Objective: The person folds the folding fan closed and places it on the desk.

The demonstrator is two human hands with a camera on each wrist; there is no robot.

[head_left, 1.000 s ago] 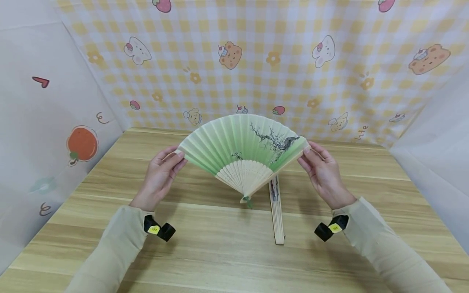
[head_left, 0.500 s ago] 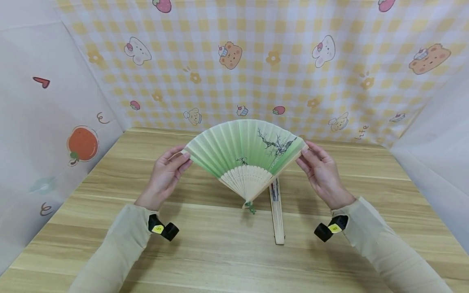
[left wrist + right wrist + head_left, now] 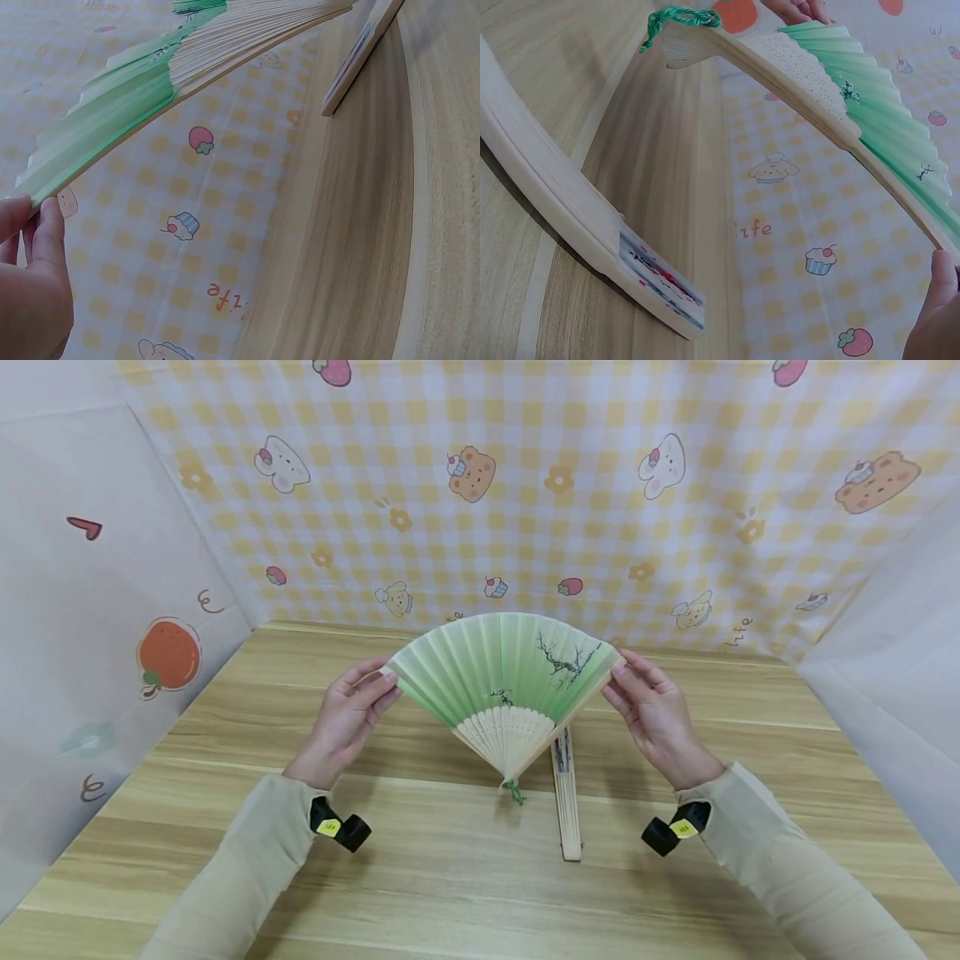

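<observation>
A green folding fan (image 3: 480,664) with pale ribs and a dark branch print is spread wide above the table, its pivot end pointing down toward me. My left hand (image 3: 348,718) pinches the tip of its left outer rib between thumb and fingers; the left wrist view shows this hand (image 3: 34,277) at the fan's corner. At the opposite corner my right hand (image 3: 660,718) pinches the right outer rib. From the pivot hangs a green cord (image 3: 682,16). A second, folded fan (image 3: 567,802) lies on the table, its upper end partly hidden behind the green one.
The wooden table (image 3: 420,877) runs back to a yellow checked cloth (image 3: 517,527) with cartoon prints. White cloth walls (image 3: 67,635) stand at both sides. A small black camera is strapped to each wrist.
The green fan's spread has narrowed a little, and it sits slightly lower. My left hand has moved right, toward the right hand, which has barely shifted. The folded fan stays put.
</observation>
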